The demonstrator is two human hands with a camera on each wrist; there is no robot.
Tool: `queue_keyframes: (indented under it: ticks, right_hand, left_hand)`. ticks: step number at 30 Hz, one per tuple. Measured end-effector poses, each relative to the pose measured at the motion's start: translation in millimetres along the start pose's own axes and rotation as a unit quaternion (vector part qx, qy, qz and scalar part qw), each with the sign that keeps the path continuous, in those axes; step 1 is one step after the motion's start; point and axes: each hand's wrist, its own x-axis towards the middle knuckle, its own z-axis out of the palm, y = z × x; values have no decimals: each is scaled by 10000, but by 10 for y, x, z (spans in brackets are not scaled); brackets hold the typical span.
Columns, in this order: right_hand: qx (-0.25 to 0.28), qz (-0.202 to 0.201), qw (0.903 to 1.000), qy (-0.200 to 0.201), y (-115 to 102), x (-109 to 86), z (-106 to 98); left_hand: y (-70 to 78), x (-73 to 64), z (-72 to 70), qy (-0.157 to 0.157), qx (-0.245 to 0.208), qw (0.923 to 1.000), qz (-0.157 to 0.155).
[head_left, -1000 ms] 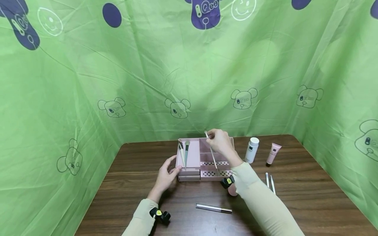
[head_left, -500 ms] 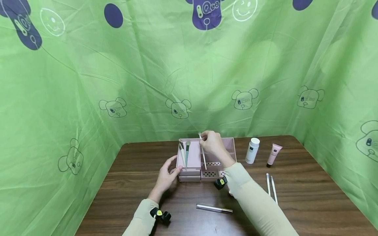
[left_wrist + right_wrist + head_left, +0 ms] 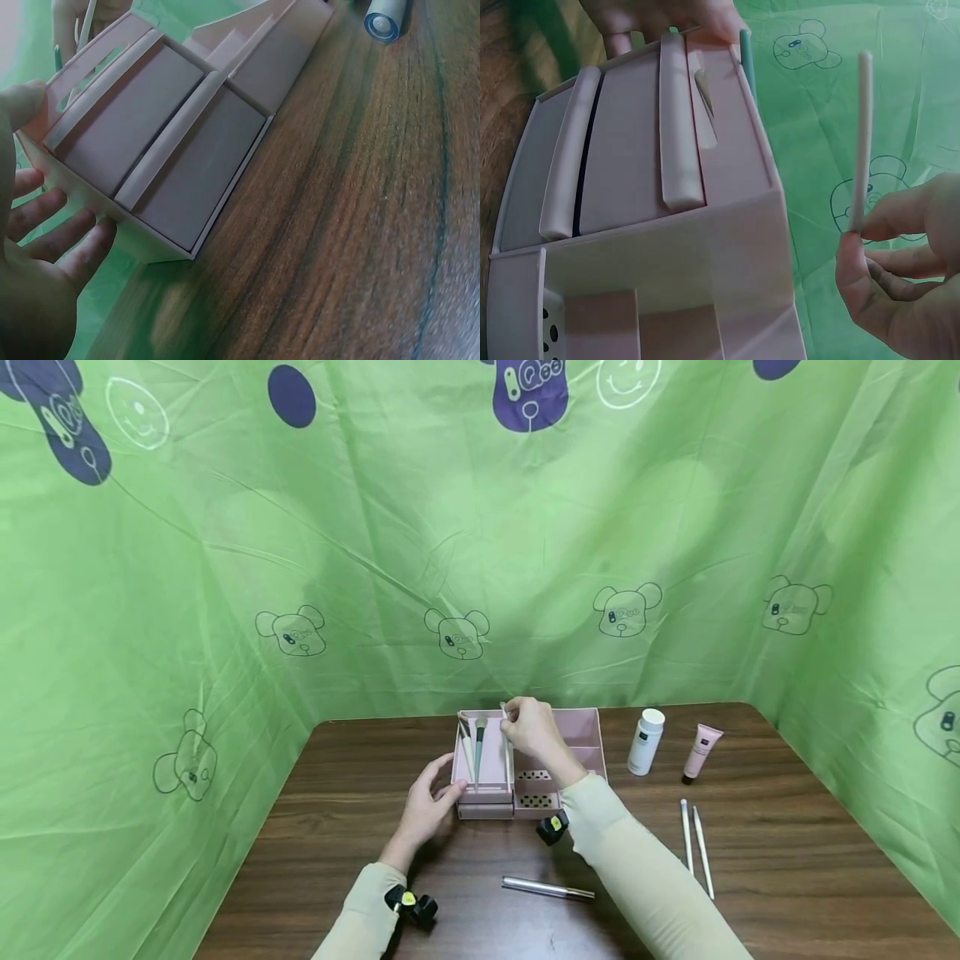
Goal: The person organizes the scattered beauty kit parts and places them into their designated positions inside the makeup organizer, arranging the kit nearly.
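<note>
A pink makeup organizer (image 3: 486,812) stands at the back of the table, with two drawers at the front left and open compartments to the right. My left hand (image 3: 425,814) rests on its left front corner, thumb at the top tray's front edge and spread fingers against the side wall. A green-handled makeup brush (image 3: 477,756) and a cream-handled brush (image 3: 467,750) lean in that tray. With thumb and fingertips my right hand (image 3: 531,727) pinches a slim white-handled makeup brush (image 3: 864,135) over the tray's right side, its handle pointing toward the front. The hand partly hides the brush head.
Right of the organizer stand a white bottle (image 3: 646,743) and a pink tube (image 3: 702,753). Two slim white sticks (image 3: 703,852) lie in front of them. A silver cylinder (image 3: 547,887) lies near the front of the wooden table (image 3: 315,843). Green curtains surround the table.
My right hand has moved left with the white-handled brush, from above the open right compartments to above the top tray, and the handle is lower. My left hand stays at the organizer's corner.
</note>
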Motion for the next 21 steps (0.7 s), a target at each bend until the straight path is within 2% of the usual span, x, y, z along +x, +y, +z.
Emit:
queue_keyframes:
  ticks: [8,21]
  right_hand:
    - [135,195,9997,-76,20,-19,-38]
    - [154,251,9996,-9,47,-87,-114]
  left_hand:
    - [1,7,-1,37,-94,9999,16]
    - [-5,-13,16,57,-35,10000,-30]
